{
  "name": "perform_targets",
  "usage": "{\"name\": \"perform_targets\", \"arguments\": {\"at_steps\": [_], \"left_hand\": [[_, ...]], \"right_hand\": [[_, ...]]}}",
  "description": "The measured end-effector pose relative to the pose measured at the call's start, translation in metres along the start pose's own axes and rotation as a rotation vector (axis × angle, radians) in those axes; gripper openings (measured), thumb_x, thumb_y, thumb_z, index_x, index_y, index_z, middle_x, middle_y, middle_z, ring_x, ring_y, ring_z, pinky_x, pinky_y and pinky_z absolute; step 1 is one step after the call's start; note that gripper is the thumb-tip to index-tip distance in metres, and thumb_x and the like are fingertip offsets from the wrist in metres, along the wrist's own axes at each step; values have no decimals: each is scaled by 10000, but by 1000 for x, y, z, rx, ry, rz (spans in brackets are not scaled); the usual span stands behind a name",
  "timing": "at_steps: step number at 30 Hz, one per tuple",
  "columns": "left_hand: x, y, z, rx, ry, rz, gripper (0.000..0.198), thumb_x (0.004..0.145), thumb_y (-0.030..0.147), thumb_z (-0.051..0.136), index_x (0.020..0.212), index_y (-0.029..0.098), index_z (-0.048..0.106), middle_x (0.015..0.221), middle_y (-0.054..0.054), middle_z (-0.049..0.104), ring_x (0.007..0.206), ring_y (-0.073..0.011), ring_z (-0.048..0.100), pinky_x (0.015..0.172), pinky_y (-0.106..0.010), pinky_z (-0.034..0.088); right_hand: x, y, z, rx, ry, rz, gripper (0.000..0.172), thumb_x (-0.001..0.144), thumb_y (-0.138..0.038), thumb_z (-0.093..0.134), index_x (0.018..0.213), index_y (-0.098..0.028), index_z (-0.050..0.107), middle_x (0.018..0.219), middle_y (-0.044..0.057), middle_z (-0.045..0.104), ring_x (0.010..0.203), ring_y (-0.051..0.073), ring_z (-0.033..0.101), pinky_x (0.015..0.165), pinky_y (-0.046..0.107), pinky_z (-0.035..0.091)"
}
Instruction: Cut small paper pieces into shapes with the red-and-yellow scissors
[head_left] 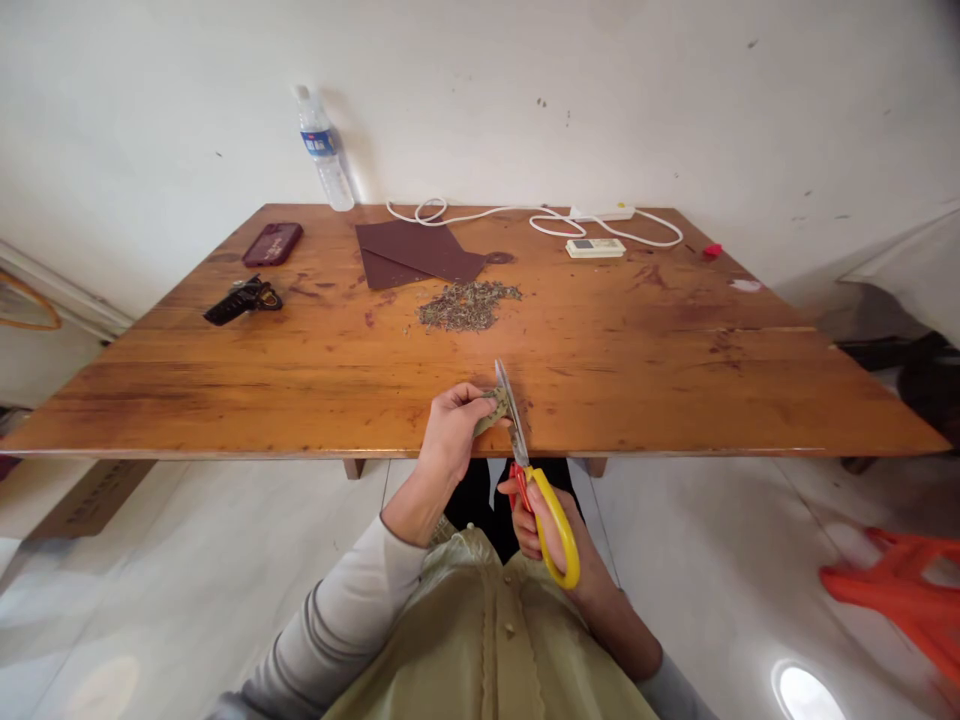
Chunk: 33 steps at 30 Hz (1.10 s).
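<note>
My left hand (453, 425) pinches a small greenish-grey flat piece (491, 410), perhaps a dried leaf or paper, above the table's front edge. In my right hand (551, 520) is a pair of scissors (553, 525) with one yellow and one red handle loop. Its blades (514, 415) point away from me and lie right beside the piece; whether they touch it I cannot tell. Farther back on the wooden table (637, 360) lies a loose heap of small grey-brown cut shreds (465, 306).
Behind the heap are dark brown sheets (420, 252). A plastic bottle (326, 155), a phone (273, 244) and a black key-like bundle (241, 299) are at the left. A white cable (495, 211), a remote control (595, 248) and a red bit (712, 250) lie toward the back right.
</note>
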<state>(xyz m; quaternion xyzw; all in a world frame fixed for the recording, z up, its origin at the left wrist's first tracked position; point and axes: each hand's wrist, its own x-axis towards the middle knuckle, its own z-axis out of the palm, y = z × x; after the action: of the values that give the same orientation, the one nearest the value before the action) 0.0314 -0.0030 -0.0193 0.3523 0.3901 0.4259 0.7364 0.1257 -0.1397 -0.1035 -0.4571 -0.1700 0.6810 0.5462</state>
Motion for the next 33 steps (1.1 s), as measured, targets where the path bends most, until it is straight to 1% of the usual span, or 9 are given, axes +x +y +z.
{"name": "perform_targets", "arguments": {"at_steps": [3, 7, 12, 16, 19, 22, 27, 31, 33], "left_hand": [[1, 2, 0, -9, -16, -32, 233, 492, 176, 797, 511, 169, 565, 591, 12, 603, 610, -119, 608, 633, -278, 595], [2, 7, -1, -8, -40, -87, 228, 483, 166, 809, 526, 165, 585, 601, 13, 602, 616, -118, 608, 658, -289, 603], [4, 8, -2, 1, -56, -126, 241, 482, 169, 829, 527, 159, 592, 629, 5, 618, 635, -124, 615, 665, -296, 604], [6, 7, -5, 12, -62, -142, 242, 492, 187, 845, 542, 152, 611, 738, -20, 678, 666, -131, 638, 662, -300, 603], [6, 7, -7, 26, -66, -155, 254, 499, 192, 856, 548, 148, 610, 810, -35, 701, 703, -139, 654, 683, -304, 606], [5, 8, -7, 11, -59, -173, 260, 509, 197, 867, 558, 147, 616, 793, -38, 702, 701, -146, 664, 686, -306, 604], [5, 13, -4, -28, -39, -205, 269, 508, 179, 874, 553, 154, 610, 793, -48, 731, 706, -143, 671, 696, -283, 587], [3, 16, -5, -49, -19, -217, 260, 511, 174, 871, 561, 164, 617, 762, -26, 727, 681, -115, 650, 695, -233, 550], [2, 15, -7, -69, 0, -204, 261, 520, 183, 871, 562, 169, 615, 706, -6, 695, 650, -101, 627, 667, -213, 525]], "right_hand": [[-1, -4, -3, 24, 5, 22, 644, 668, -730, 820, 962, -165, 725, 519, -102, 415, 396, 68, 318, 409, 222, 212], [-2, -9, -8, -13, 29, 26, 729, 594, -783, 833, 973, -167, 734, 537, -87, 446, 428, 79, 335, 449, 240, 242], [-8, -12, -15, -132, 37, -53, 654, 722, -760, 775, 1008, -174, 721, 596, -75, 430, 485, 95, 320, 488, 258, 251], [-16, -13, -17, -158, 50, -81, 600, 758, -729, 773, 963, -168, 709, 632, -66, 431, 512, 92, 323, 501, 255, 270], [-21, -17, -13, -136, 64, 0, 619, 762, -758, 750, 933, -165, 695, 605, -76, 402, 478, 79, 295, 456, 234, 236], [-23, -23, -7, -120, 66, 69, 654, 731, -774, 767, 943, -160, 691, 565, -87, 391, 447, 70, 287, 425, 216, 200], [-19, -31, 1, -72, 58, 83, 734, 659, -823, 776, 960, -160, 680, 542, -81, 443, 409, 71, 325, 396, 215, 252], [-20, -40, 7, -100, 29, 91, 707, 637, -847, 770, 850, -192, 611, 552, -69, 472, 419, 84, 377, 412, 231, 321], [-23, -45, 11, -161, 65, 46, 658, 686, -824, 760, 800, -204, 571, 546, -75, 459, 429, 80, 368, 428, 225, 313]]}}
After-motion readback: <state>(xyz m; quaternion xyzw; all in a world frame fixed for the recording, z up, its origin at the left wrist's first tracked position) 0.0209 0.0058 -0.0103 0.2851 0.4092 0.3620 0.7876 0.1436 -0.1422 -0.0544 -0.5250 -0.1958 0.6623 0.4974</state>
